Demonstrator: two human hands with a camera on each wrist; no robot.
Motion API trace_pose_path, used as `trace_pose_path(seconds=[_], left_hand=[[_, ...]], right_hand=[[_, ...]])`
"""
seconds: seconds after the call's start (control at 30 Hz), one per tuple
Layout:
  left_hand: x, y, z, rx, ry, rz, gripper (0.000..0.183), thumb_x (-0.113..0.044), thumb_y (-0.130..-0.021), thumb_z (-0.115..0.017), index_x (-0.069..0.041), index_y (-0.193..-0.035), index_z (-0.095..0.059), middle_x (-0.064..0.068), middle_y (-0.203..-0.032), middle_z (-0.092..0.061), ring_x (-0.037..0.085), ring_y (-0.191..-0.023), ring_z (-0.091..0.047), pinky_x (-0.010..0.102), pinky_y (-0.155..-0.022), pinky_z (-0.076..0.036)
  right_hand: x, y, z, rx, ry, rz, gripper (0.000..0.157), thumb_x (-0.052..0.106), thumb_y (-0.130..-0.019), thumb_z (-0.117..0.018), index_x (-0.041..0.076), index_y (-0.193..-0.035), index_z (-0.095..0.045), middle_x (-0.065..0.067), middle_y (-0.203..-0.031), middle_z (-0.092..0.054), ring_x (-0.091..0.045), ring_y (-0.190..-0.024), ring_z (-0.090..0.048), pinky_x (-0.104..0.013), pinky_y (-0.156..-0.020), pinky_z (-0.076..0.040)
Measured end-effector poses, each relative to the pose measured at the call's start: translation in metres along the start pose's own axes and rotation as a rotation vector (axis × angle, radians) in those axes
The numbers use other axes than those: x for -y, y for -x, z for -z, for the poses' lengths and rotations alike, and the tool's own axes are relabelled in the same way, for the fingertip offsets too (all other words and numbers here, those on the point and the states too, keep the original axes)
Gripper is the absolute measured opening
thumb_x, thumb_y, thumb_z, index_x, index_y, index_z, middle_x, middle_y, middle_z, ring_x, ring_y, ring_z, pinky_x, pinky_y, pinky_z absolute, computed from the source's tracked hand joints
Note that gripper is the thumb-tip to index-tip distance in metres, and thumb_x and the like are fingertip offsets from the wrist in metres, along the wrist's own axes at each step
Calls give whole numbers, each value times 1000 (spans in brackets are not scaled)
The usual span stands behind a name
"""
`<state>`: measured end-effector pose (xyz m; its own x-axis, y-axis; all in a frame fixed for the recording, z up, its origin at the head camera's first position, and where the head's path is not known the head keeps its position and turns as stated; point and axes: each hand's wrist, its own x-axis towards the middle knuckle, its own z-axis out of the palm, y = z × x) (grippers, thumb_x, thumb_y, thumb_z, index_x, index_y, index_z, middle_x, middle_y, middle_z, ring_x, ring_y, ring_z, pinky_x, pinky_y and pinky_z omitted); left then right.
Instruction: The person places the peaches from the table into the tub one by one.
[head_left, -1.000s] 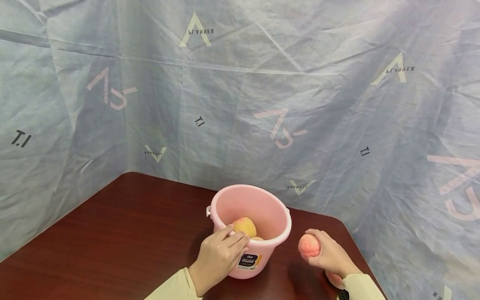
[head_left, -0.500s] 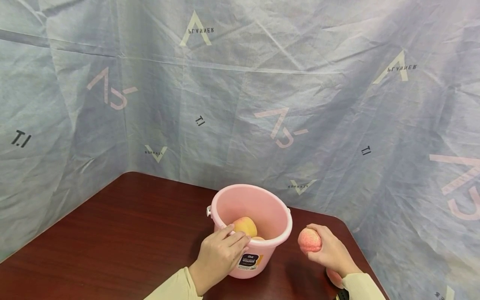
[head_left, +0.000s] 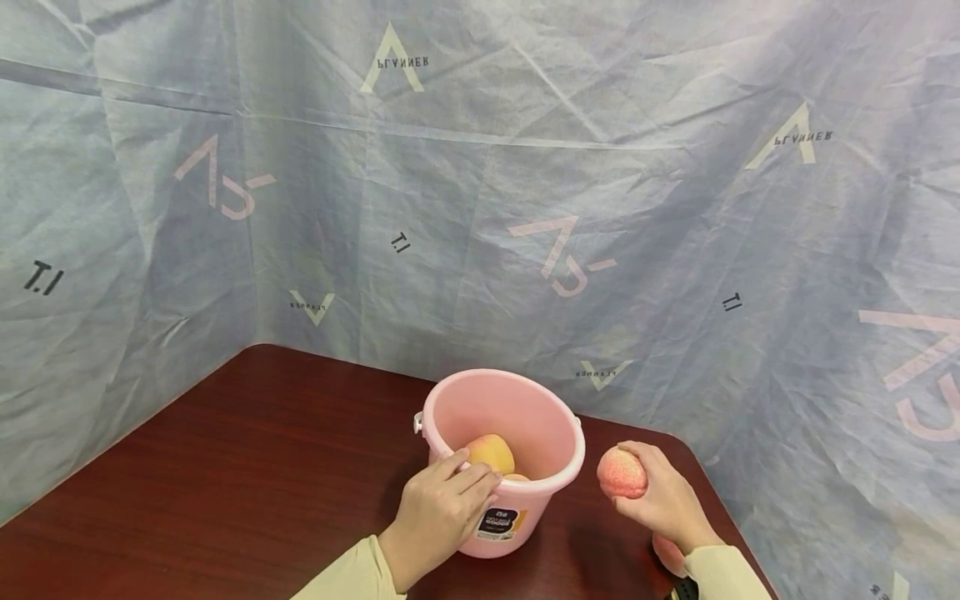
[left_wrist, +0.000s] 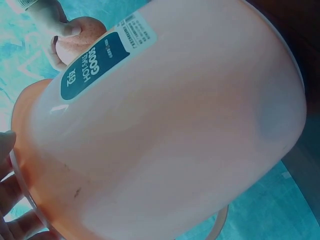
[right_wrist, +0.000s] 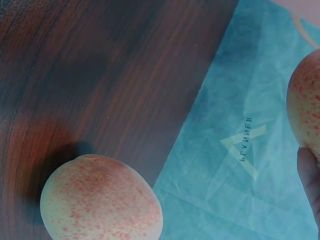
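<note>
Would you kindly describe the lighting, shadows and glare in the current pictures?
Head view: bright overall, a dark shadow on the table right of the bucket; left wrist view: a small white glare spot near the bucket's label, strong cyan cast on the backdrop; right wrist view: dimmer, with dark shadow beside the peach on the table.

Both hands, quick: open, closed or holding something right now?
Left hand: closed over the edge of the pink bucket.
Right hand: closed, holding a peach beside the bucket.
</note>
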<state>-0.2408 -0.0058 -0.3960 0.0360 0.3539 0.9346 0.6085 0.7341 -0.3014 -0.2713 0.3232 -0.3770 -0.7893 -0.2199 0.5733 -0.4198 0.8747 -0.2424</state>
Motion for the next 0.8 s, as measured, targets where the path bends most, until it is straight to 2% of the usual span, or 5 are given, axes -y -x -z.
trace_pose_path(seconds=[0.23, 0.57, 0.8], left_hand=[[0, 1, 0, 9, -11, 3, 36, -27, -103, -43, -16, -92, -76, -5, -87, -71, 19, -85, -67, 28, -77, -55], [0, 2, -1, -11, -8, -11, 39, -27, -104, -41, -16, -91, -76, -4, -87, -71, 21, -86, -67, 29, -74, -55], [-3, 2, 2, 70, 65, 47, 44, -31, -105, -37, -15, -93, -76, -5, -90, -71, 19, -89, -66, 27, -78, -56]], right_hand=[[1, -1, 0, -88, 31, 57, 68, 13, -52, -85, 7, -116, -60, -12, -114, -61, -27, -94, -61, -45, -70, -52], [1, -3, 2, -136, 42, 81, 69, 14, -53, -85, 9, -116, -59, -11, -113, -61, -26, -94, -60, -46, -70, -52], [4, -5, 4, -168, 29, 86, 67, 14, -54, -84, 8, -116, -59, -12, -111, -62, -28, -95, -60, -49, -72, -51]])
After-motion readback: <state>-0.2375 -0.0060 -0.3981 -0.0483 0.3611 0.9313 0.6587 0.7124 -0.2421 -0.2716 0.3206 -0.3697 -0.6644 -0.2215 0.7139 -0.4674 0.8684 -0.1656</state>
